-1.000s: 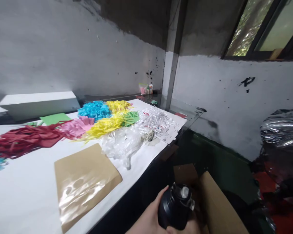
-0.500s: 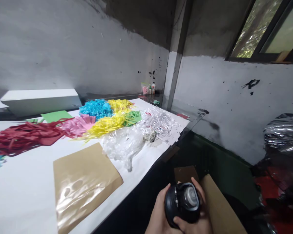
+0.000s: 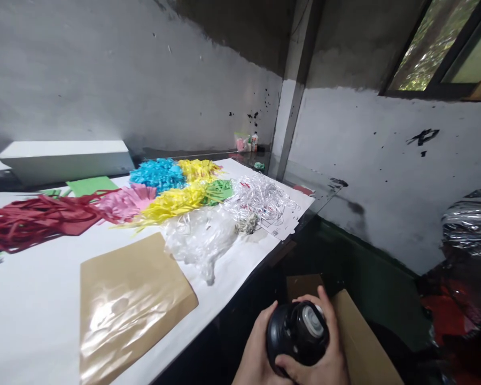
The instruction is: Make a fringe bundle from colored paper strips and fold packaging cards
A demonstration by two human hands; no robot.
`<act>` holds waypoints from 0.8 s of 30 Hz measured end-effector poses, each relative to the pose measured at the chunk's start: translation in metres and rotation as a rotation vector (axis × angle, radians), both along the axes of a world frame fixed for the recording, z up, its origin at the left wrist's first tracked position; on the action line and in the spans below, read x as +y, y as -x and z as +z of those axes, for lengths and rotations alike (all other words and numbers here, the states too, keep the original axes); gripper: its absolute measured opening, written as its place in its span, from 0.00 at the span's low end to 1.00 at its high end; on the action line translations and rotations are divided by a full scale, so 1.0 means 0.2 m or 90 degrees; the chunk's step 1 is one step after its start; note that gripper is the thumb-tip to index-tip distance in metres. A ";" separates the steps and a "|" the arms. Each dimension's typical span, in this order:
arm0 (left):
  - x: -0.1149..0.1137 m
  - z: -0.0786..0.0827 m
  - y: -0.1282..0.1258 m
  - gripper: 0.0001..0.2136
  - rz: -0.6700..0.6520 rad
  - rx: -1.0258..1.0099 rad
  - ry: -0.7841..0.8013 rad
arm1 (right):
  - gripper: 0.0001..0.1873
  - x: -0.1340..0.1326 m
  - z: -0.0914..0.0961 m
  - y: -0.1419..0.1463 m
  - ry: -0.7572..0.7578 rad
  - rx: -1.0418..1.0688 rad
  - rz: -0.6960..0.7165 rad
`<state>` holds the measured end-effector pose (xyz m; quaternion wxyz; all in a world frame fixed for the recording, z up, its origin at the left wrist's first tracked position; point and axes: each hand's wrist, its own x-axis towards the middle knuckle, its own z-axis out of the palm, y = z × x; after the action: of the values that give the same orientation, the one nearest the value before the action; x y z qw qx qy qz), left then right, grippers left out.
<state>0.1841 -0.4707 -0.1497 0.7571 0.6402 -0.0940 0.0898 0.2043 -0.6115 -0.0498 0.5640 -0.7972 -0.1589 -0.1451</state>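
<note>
A black water bottle (image 3: 291, 337) with a pale round piece on its lid is between my two hands at the lower middle of the view. My left hand (image 3: 257, 350) wraps its left side, thumb along the edge. On the other side, my right hand (image 3: 332, 347) is closed around the lid end, with fingers over the top and the thumb across the front. The bottle's lower part is hidden. Just right of my hands stands the flap of an open cardboard box (image 3: 363, 337).
On the white-covered table (image 3: 36, 299) lie a brown paper packet (image 3: 138, 305), a clear plastic bag (image 3: 202, 238), silvery string (image 3: 260, 198) and colourful shredded paper strips (image 3: 160, 176). A white box (image 3: 68, 160) stands behind them. Black shiny plastic (image 3: 473, 219) bulges at far right.
My right fingers have shifted over the lid, and its pale round piece now looks more tilted. The view has turned slightly. Both hands still hold the bottle.
</note>
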 end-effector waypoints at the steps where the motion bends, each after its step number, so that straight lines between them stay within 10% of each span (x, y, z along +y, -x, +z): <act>1: 0.00 -0.02 0.00 0.56 0.011 -0.040 -0.005 | 0.53 0.00 -0.01 0.00 0.027 -0.029 0.004; 6: 0.02 0.01 0.01 0.47 -0.048 -0.141 0.020 | 0.43 -0.11 0.01 -0.10 0.047 -0.078 0.278; 10: 0.01 0.09 0.05 0.49 -0.105 -0.050 0.094 | 0.49 -0.26 0.21 -0.27 0.082 0.113 0.547; 13: 0.01 0.10 0.05 0.52 -0.038 -0.014 0.012 | 0.56 -0.27 0.40 -0.32 0.059 0.248 0.508; 17: 0.03 0.05 0.00 0.48 0.102 -0.068 -0.207 | 0.58 -0.10 0.57 -0.24 0.599 0.240 0.229; 20: 0.04 0.02 -0.03 0.47 0.147 -0.090 -0.253 | 0.34 -0.03 0.64 -0.21 0.733 0.064 0.405; 22: 0.04 0.01 -0.04 0.47 0.154 -0.085 -0.258 | 0.42 -0.04 0.69 -0.23 0.712 0.004 0.585; 24: 0.03 0.02 -0.05 0.49 0.160 -0.086 -0.272 | 0.49 -0.05 0.72 -0.25 0.708 0.059 0.565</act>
<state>0.1945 -0.4641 -0.1460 0.5797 0.7847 -0.0812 0.2040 0.2541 -0.6216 0.0933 0.0857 -0.8322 -0.4948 0.2349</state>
